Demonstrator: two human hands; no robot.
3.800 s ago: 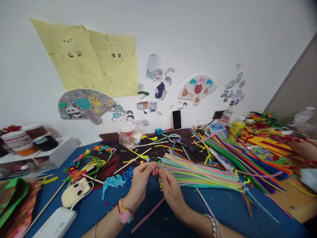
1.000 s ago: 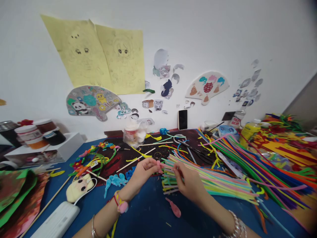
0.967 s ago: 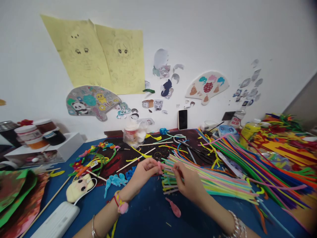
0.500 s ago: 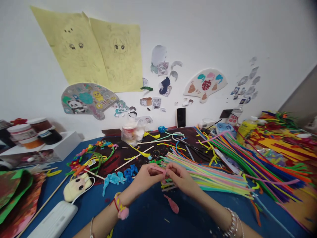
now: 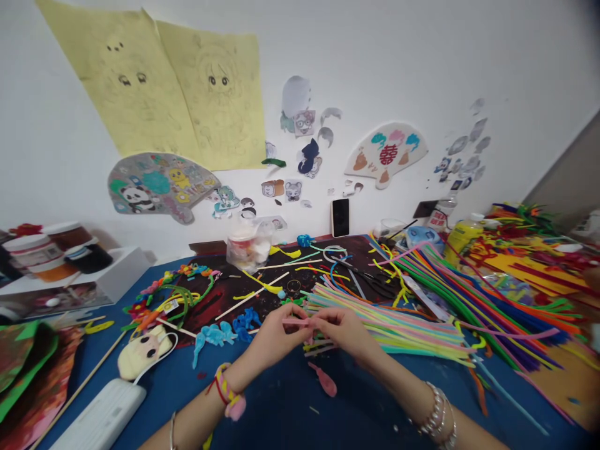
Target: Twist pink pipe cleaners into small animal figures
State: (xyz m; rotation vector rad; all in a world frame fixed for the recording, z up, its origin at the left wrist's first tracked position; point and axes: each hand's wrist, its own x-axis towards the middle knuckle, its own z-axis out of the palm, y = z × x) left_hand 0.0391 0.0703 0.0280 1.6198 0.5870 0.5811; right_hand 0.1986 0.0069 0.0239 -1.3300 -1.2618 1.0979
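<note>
My left hand and my right hand meet above the blue table, fingertips pinched together. Between them they hold a short pink pipe cleaner, which runs level from one hand to the other. Right behind my right hand lies a bundle of pastel pipe cleaners. A small pink twisted piece rests on the table just below my hands. Blue twisted shapes lie to the left of my left hand.
A big heap of bright pipe cleaners covers the right side. A dark mat holds wooden sticks, a colourful headband and a plastic cup. A white power bank and a plush face lie front left. Jars stand far left.
The long pink pipe cleaner from the earliest frame has left my hands. A small pink twisted piece now lies below them, and both hands have closed together on a short pink length.
</note>
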